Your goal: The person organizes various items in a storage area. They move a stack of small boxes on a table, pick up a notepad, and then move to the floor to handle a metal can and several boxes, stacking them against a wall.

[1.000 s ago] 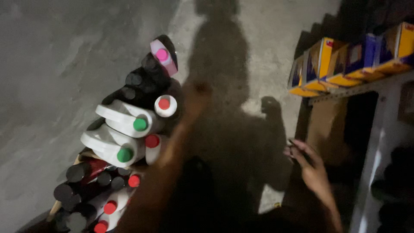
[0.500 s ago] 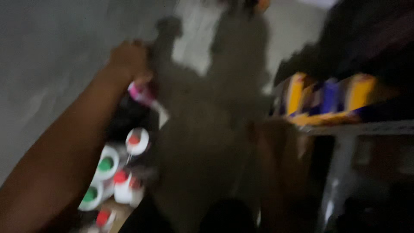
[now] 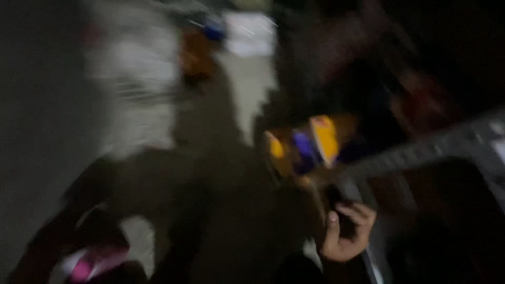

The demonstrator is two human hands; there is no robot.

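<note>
View swung rightward; yellow-blue boxes (image 3: 310,144) fill the metal shelf (image 3: 421,152).

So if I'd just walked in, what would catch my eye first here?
Probably the yellow and blue boxes glowing mid-frame on the grey metal shelf, since everything else is dark and blurred. Next, the right hand at the bottom, fingers curled by the shelf post. At lower left, a pink-topped item shows near the blurred left hand; whether it is gripped is unclear.

A bottle with a pink cap (image 3: 89,263) is seen low at the near left, heavily blurred, its pose not clear. A small dark object (image 3: 342,210), its kind not clear, is clasped at the near right in curled fingers.
</note>
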